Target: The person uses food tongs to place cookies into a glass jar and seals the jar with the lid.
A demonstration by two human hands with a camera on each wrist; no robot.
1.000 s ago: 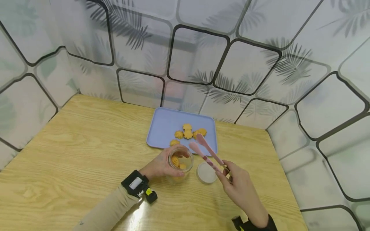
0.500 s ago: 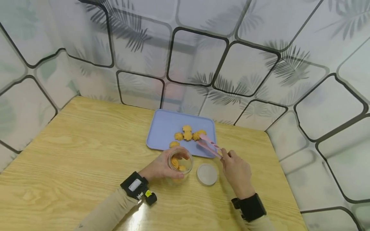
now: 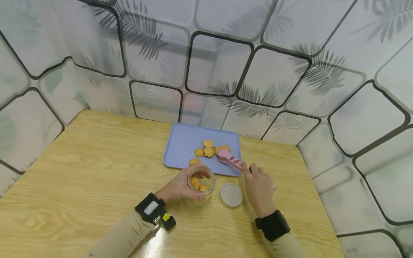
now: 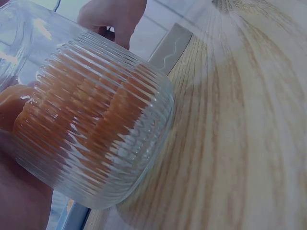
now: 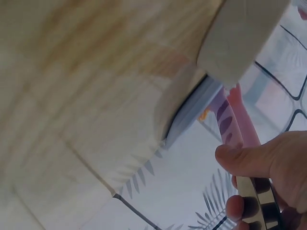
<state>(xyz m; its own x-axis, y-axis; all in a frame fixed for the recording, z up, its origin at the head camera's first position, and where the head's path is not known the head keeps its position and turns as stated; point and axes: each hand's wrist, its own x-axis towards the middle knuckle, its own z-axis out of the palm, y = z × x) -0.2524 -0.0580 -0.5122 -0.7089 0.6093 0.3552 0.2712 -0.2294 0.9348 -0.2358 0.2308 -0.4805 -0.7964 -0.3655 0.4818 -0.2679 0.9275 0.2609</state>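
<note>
The left hand (image 3: 180, 187) is gripping a clear glass jar (image 4: 117, 178), its fingers curling round the ribbed side and the thumb lying across the front. The jar is standing just off the near edge of the tray, mouth facing upward, with golden-brown cookies (image 3: 195, 182) sitting inside it; whether its base is touching the counter (image 3: 113, 154) is hard to tell.

The right hand (image 3: 259, 190) is holding a pair of pink tongs (image 3: 229, 160), its fingers closing round the metal part while the thumb is pressing on a pink arm marked with darker spots. The tongs are crossing the near right corner of the tray, their two arms lying close together in the head view. The tips are overlapping the cookies toward the right edge of the tray; whether they are pinching one, the pictures are not showing.

The blue tray (image 3: 185, 139) is lying along the far edge of the counter, carrying several flower-shaped cookies (image 3: 209, 152) grouped right of its middle, with one more resting near its near edge, close to the left hand. A round pale lid (image 3: 231, 195) is lying on the counter between the jar and the right hand. A patterned curtain (image 3: 219, 68) is hanging behind the counter's far edge.
</note>
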